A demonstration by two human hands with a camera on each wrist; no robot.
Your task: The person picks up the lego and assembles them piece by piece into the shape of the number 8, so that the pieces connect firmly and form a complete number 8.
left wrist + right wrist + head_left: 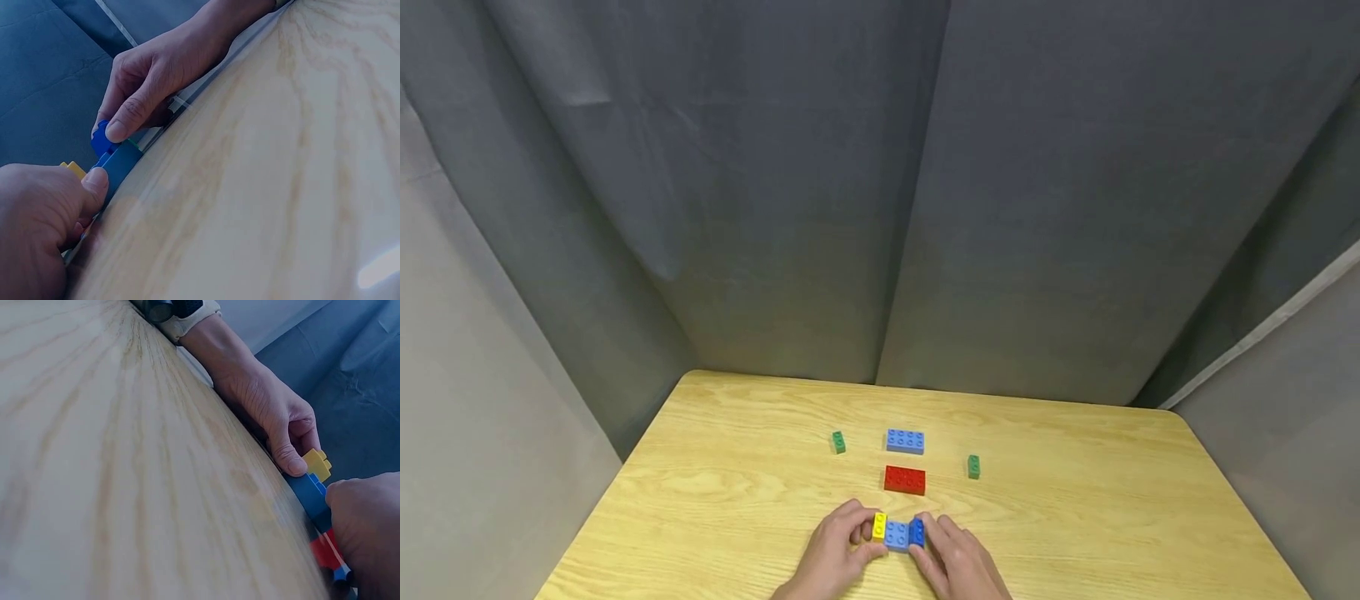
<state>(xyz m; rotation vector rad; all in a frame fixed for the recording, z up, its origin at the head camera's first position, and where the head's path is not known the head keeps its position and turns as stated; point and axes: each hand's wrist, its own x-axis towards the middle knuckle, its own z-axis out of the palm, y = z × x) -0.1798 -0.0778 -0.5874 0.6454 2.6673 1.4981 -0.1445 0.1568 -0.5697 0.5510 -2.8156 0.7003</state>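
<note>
A light blue toy building brick lies near the front of the table, between the two hands. A small yellow brick sits across its left end, and a small dark blue brick is at the right end, looking tilted in the left wrist view. My left hand grips the left end, its thumb against the light blue brick just below the yellow one. With thumb and fingers, my right hand pinches the dark blue brick.
Just beyond the hands lies a red brick, and behind it another light blue brick. Small green bricks lie to the left and right of these on the wooden table. Grey curtains hang around the table's back and sides.
</note>
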